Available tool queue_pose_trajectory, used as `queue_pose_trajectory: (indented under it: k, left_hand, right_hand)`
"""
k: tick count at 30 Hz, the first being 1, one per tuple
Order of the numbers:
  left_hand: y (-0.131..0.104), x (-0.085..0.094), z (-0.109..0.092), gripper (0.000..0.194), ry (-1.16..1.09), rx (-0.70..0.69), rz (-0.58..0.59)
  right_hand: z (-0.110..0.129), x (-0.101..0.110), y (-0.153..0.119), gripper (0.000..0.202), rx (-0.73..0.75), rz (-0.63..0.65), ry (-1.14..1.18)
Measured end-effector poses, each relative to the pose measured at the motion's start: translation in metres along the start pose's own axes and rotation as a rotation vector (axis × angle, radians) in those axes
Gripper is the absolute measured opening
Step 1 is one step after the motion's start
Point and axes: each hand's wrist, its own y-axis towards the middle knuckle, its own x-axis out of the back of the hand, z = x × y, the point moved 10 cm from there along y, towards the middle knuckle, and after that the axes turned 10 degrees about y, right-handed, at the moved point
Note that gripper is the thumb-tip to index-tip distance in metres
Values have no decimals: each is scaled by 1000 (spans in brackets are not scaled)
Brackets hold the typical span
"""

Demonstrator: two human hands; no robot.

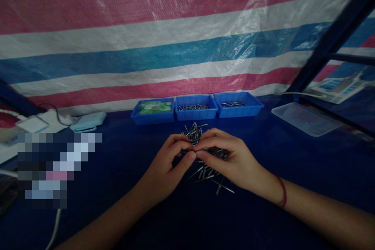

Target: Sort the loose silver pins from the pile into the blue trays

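Observation:
A loose pile of thin metal pieces (205, 172) lies on the dark blue table in the middle of the view. Over it my left hand (172, 164) and my right hand (231, 156) meet at the fingertips. Thumb and fingers of each are pinched together, and whatever they grip is too small or hidden to make out. A red cord circles my right wrist. Part of the pile is covered by my hands.
Three blue bins stand behind the pile: left bin (152, 118) with green-and-clear packets, middle bin (196, 115) and right bin (241, 111) with metal pieces. A clear lid (306, 119) lies right; a light-blue case (88, 121) and cables lie left.

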Motion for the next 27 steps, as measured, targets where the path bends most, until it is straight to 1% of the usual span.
queue_pose_trajectory:
  k: [4,9,12,15,18,21,23,24,25,26,27]
  left_hand:
    - [-1,4,1,11,27,-2,-33]
    - [-4,20,-10,4,149,-74,-182]
    - [-7,26,-18,4,214,-120,-236]
    - [-9,27,-24,6,248,-156,-260]
    - [-9,29,-25,5,250,-171,-277]
    - [-8,28,-22,4,233,-154,-263]
    - [-6,27,-19,4,214,-130,-238]
    - [-5,25,-16,4,206,-118,-212]
    - [-4,22,-14,6,199,-104,-180]
    - [-2,19,-11,8,194,-89,-147]
    - [-1,16,-7,9,194,-70,-118]
  right_hand:
    - [-1,-1,0,14,-5,-3,-1]
    - [-4,-1,-1,12,-18,-3,-27]
    - [-6,-1,-1,11,-24,-1,-52]
    - [-7,-4,-2,9,-27,23,-55]
    - [-7,-12,-4,9,-27,82,-65]
    - [-5,-21,-6,11,-25,143,-99]
    - [-4,-21,-5,13,-3,176,-138]
    - [-3,-17,-2,14,24,177,-172]
    - [-3,-8,2,14,54,159,-226]
    - [-4,4,7,13,92,120,-296]
    - [-4,24,13,13,131,27,-398]
